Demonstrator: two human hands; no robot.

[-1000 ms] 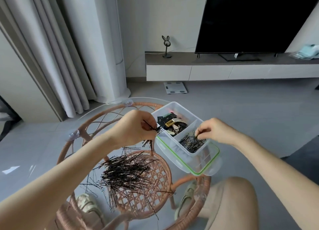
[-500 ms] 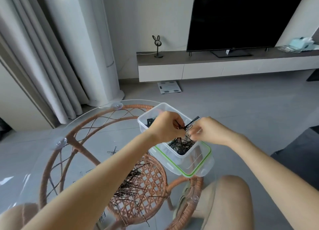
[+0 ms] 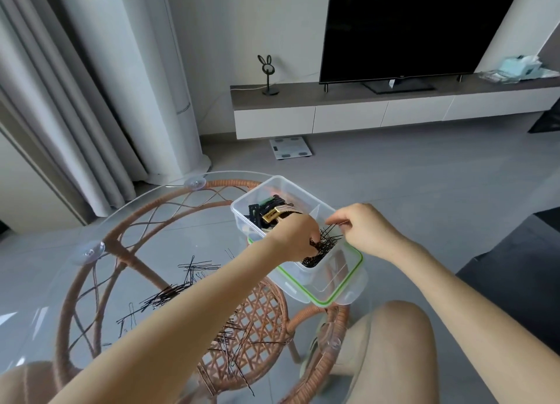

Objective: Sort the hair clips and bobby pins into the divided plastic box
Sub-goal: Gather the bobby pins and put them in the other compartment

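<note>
Box (image 3: 239,218) and lid (image 3: 348,294) sit at the right edge of the counter (image 3: 145,221), the clear box standing in the upturned, green-sealed lid. A partition splits the box in two. The far half holds clips (image 3: 271,211), black ones with a gold and a green one among them. The near half holds a heap of black pins (image 3: 321,247).

Both hands are over the near half. The left hand (image 3: 292,238) reaches in from the counter side, its fingers curled down into the heap; the knuckles hide the tips, so whether they grip anything cannot be told. The right hand (image 3: 363,230) pinches a few pins between thumb and forefinger just above the heap.

Loose pins (image 3: 169,294) lie scattered over the counter's middle and near side, partly under the left forearm.

A small mark on the lower edge of the TV (image 3: 409,24) is too small to read.

The counter is a round glass top on a rattan frame with suction pads at the rim. Around it is a grey tiled floor (image 3: 394,176), with pale curtains (image 3: 45,100) to the left. A low white cabinet (image 3: 348,120) carries the TV and a black bunny-eared stand (image 3: 267,70). A white scale (image 3: 291,149) lies on the floor before it.
</note>
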